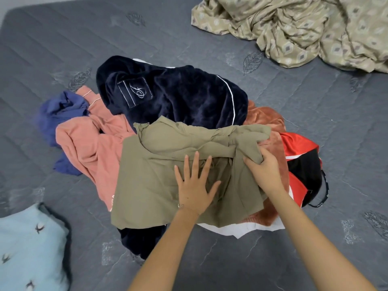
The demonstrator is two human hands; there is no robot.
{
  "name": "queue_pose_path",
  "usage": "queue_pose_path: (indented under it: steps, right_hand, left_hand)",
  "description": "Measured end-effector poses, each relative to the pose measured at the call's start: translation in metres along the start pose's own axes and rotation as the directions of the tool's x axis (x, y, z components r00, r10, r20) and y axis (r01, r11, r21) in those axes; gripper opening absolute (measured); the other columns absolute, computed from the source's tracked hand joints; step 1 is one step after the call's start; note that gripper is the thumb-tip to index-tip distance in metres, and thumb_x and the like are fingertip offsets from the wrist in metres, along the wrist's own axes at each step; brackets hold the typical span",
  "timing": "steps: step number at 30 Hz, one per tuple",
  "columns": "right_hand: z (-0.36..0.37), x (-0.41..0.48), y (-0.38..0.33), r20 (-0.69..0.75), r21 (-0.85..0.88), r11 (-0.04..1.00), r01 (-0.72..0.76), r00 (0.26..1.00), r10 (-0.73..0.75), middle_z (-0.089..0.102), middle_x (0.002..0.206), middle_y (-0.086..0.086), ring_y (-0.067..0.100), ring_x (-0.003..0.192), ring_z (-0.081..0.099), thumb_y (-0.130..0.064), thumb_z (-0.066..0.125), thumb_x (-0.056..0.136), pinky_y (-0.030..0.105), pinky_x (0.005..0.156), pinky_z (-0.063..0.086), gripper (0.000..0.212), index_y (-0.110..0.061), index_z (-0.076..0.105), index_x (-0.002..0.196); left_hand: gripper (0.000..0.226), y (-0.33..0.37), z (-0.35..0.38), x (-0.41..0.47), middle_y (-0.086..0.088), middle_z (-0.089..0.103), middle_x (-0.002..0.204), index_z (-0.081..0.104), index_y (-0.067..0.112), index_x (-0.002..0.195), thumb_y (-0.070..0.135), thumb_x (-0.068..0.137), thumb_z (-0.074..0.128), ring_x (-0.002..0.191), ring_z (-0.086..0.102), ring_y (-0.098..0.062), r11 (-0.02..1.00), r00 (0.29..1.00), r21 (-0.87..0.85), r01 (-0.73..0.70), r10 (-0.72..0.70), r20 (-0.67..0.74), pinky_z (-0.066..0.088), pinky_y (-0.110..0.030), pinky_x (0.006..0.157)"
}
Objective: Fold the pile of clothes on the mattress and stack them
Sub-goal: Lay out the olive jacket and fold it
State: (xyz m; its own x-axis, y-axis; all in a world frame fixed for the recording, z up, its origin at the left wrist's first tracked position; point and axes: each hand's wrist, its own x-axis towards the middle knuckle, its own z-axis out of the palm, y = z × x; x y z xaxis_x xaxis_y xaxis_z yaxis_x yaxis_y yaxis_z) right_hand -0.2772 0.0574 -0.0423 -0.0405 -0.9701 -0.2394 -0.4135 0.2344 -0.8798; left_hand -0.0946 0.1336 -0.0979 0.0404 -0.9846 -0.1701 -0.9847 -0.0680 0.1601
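Left hand lay flat on olive garment; right hand clutched its fold. I judged it light and limp: best taken by the hem corners.

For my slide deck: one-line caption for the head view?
Left hand presses an olive garment atop the clothes pile; right hand grips it.

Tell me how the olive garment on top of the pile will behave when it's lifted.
The olive garment will likely hang limp: it bunches into soft wrinkles where the right hand grips it. It looks thin, so probably light. Draped loosely over the pile, it should lift off without dragging much.
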Motion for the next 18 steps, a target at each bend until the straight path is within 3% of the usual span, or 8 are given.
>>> queue_pose_path:
  steps: [3,8,10,12,15,16,18]
  right_hand:
    - [0.035,-0.015,-0.037,-0.002,0.076,0.997,0.035,0.999,-0.035,0.064,0.081,-0.007,-0.010,0.066,0.054,-0.002,0.066,0.085,0.009,0.065,0.043,0.012,-0.012,0.064,0.089]
    - [0.105,-0.044,-0.096,-0.029,0.100,0.987,0.123,0.992,-0.120,0.066,0.087,-0.002,0.001,0.075,0.058,-0.006,0.065,0.086,0.012,0.070,0.047,0.012,-0.014,0.067,0.094]
    - [0.137,-0.055,-0.115,-0.035,0.068,0.980,0.187,0.982,-0.185,0.063,0.083,0.000,0.003,0.073,0.055,-0.005,0.064,0.085,0.014,0.068,0.044,0.010,-0.015,0.063,0.087]
    - [0.175,-0.062,-0.128,0.000,0.016,0.969,0.246,0.969,-0.246,0.061,0.081,0.007,0.010,0.074,0.053,-0.001,0.063,0.083,0.019,0.066,0.041,0.003,-0.004,0.063,0.084]
    - [0.236,-0.068,-0.130,0.100,-0.107,0.949,0.298,0.952,-0.288,0.062,0.092,0.017,0.022,0.085,0.055,0.006,0.062,0.080,0.016,0.071,0.033,0.020,0.004,0.066,0.099]
    - [0.255,-0.068,-0.125,0.153,-0.136,0.947,0.291,0.950,-0.271,0.062,0.100,0.019,0.027,0.093,0.056,0.006,0.061,0.080,0.015,0.077,0.033,0.029,0.003,0.065,0.109]
    - [0.287,-0.069,-0.116,0.278,-0.200,0.951,0.235,0.945,-0.175,0.057,0.123,0.018,0.030,0.115,0.052,0.003,0.059,0.085,0.019,0.094,0.033,0.046,0.000,0.054,0.130]
  left_hand:
    - [0.066,-0.020,-0.023,-0.008,-0.011,0.027,0.156,0.029,0.026,0.149,0.060,0.096,0.014,0.142,0.025,-0.036,0.995,0.996,-0.082,0.056,-0.061,-0.058,0.022,-0.060,0.111]
    - [0.067,-0.084,-0.053,-0.029,0.002,0.019,0.158,0.017,0.035,0.150,0.067,0.092,0.007,0.145,0.019,-0.020,0.864,0.988,-0.492,0.107,-0.147,-0.043,0.014,-0.047,0.118]
    - [0.061,-0.112,-0.065,-0.038,0.011,0.023,0.155,0.019,0.036,0.150,0.063,0.095,0.017,0.142,0.022,-0.008,0.665,0.985,-0.737,0.125,-0.175,0.010,0.017,-0.039,0.119]
    - [0.055,-0.140,-0.074,-0.043,0.012,0.031,0.152,0.027,0.031,0.148,0.053,0.097,0.026,0.137,0.028,-0.002,0.377,0.958,-0.898,0.227,-0.251,0.137,0.020,-0.033,0.118]
    - [0.047,-0.181,-0.081,-0.043,-0.005,0.045,0.144,0.034,0.027,0.145,0.044,0.102,0.024,0.131,0.044,-0.018,-0.011,0.848,-0.914,0.406,-0.368,0.381,0.031,-0.037,0.112]
    - [0.044,-0.193,-0.080,-0.042,-0.008,0.048,0.140,0.035,0.028,0.144,0.041,0.103,0.023,0.125,0.049,-0.022,-0.110,0.810,-0.891,0.440,-0.379,0.447,0.035,-0.039,0.106]
    - [0.037,-0.216,-0.078,-0.041,-0.008,0.050,0.137,0.040,0.035,0.136,0.040,0.104,0.022,0.117,0.053,-0.023,-0.136,0.809,-0.886,0.443,-0.365,0.460,0.039,-0.039,0.101]
